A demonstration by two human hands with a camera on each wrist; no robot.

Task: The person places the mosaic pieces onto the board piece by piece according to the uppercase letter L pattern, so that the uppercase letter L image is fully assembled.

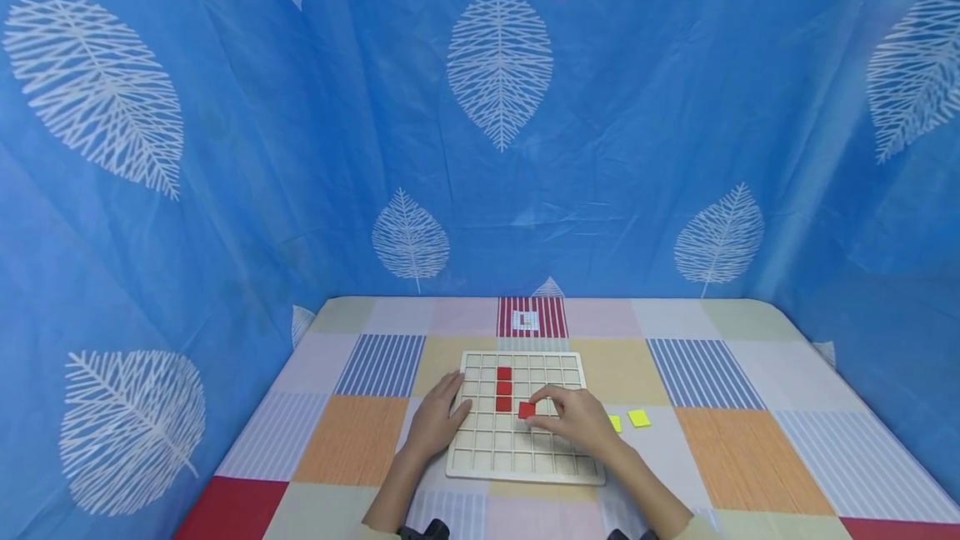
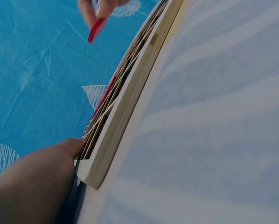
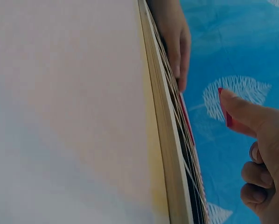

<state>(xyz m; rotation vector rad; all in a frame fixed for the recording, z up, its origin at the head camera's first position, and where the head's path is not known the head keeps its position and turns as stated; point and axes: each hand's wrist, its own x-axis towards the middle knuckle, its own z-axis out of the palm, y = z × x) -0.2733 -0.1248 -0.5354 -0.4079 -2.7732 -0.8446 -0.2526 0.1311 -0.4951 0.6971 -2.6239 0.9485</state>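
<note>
A pale wooden grid board (image 1: 526, 477) lies on the table. Several red square tiles (image 1: 503, 388) sit in one column of its cells. My right hand (image 1: 573, 421) pinches another red square tile (image 1: 527, 411) between thumb and fingertips; in the right wrist view this tile (image 3: 228, 119) is held up off the board, its other fingers curled. My left hand (image 1: 437, 417) rests at the board's left edge, fingers fairly straight. In the left wrist view, the thumb (image 2: 74, 147) touches the board's corner.
Two yellow square tiles (image 1: 639, 418) lie on the patchwork tablecloth (image 1: 352, 440) right of the board, one partly behind my right hand. Beyond the board is a small card with a grid pattern (image 1: 525, 321). A blue leaf-print curtain (image 1: 585, 215) encloses the table.
</note>
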